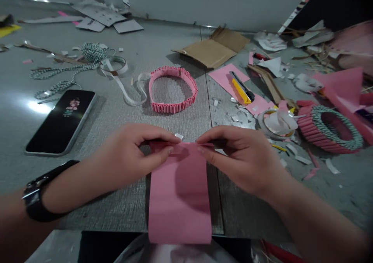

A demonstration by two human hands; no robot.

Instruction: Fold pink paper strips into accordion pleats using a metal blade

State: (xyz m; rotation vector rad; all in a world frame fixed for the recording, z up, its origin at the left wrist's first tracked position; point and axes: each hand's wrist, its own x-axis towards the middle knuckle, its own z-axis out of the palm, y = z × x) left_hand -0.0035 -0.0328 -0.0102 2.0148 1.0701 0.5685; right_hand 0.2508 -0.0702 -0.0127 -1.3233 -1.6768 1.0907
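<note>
Pink paper strip [179, 193] pinched between left hand [125, 158] and right hand [241, 162].

My left hand [128, 158] and my right hand [241, 160] pinch the top edge of a long flat pink paper strip [179, 200]. A round pink folded paper ring [173, 71] sits at twelve o'clock. A flat black phone [61, 121] lies at ten o'clock.

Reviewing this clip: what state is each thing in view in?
Pink paper strip: top end folded, rest lying flat
Left hand: pinching the strip
Right hand: pinching the strip
Phone: face up, screen lit
Pleated pink paper ring: closed, lying flat
Yellow utility knife: lying on pink sheet
</note>
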